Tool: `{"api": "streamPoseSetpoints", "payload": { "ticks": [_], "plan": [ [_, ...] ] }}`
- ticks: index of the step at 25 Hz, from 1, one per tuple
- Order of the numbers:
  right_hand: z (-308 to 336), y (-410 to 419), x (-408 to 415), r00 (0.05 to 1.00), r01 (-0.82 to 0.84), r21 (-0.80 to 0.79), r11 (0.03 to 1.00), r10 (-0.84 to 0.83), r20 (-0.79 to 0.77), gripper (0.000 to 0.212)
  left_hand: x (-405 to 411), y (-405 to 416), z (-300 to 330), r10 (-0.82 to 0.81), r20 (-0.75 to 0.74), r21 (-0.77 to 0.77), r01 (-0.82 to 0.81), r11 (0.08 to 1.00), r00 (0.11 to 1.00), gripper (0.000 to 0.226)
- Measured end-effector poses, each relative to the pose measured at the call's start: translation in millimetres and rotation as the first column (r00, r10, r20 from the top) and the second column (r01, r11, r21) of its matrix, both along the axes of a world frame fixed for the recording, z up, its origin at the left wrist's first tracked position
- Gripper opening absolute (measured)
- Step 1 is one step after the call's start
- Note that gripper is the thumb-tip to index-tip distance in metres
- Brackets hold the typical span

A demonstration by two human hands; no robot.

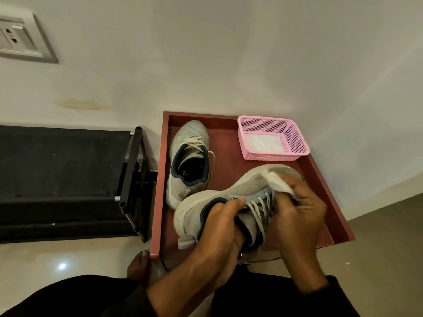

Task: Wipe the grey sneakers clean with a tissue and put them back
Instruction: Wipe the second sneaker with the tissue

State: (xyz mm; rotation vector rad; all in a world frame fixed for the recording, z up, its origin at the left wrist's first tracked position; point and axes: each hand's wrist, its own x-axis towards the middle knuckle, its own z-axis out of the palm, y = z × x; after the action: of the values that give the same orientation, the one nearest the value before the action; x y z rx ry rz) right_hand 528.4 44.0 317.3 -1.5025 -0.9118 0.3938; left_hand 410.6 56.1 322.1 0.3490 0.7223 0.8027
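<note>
Left grip (219, 223) clamped on sneaker (229, 200) collar above the tray (160, 179), right grip (297, 207) pinching tissue (280, 183) against the toe, second sneaker (190, 161) behind; risk of thin tissue tearing from hard rubbing.

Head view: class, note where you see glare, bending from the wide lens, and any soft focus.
Head view: a glare spot on the floor; the tray and the socket plate skewed by the lens; dim warm light; the tissue looks slightly soft.

Bare hands (297, 211) and forearms, dark black sleeves (338, 291) pushed back, dark trousers, one bare foot (139, 266).
</note>
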Motion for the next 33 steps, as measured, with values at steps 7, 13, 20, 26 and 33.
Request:
{"api": "streamPoseSetpoints", "payload": {
  "ticks": [7, 13, 20, 26, 33],
  "plan": [
    [-6, 7, 15, 0.970, 0.134, -0.116, 0.984, -0.154, -0.186, 0.020, 28, -12, 0, 0.076, 0.175, -0.221, -0.036, 0.975, 0.982, 0.041],
    [-14, 36, 19, 0.985, -0.006, -0.168, 0.986, -0.024, -0.173, 0.013, 35, 2, 3, 0.293, 0.188, -0.455, -0.182, 0.872, 0.937, 0.039],
    [-35, 79, 21, 0.954, -0.186, -0.205, 0.961, 0.127, -0.271, 0.018, 33, 20, -1, 0.422, 0.158, -0.541, -0.279, 0.793, 0.893, 0.041],
    [-42, 93, 14, 0.952, -0.223, -0.247, 0.943, 0.155, -0.265, 0.017, 28, 33, 3, 0.441, 0.093, -0.507, -0.339, 0.793, 0.893, 0.042],
    [-31, 77, 24, 0.900, -0.204, -0.145, 0.968, 0.128, -0.416, 0.025, -4, 12, 27, -0.022, -0.360, -0.056, 0.002, 0.998, 0.933, 0.032]
  ]
}}
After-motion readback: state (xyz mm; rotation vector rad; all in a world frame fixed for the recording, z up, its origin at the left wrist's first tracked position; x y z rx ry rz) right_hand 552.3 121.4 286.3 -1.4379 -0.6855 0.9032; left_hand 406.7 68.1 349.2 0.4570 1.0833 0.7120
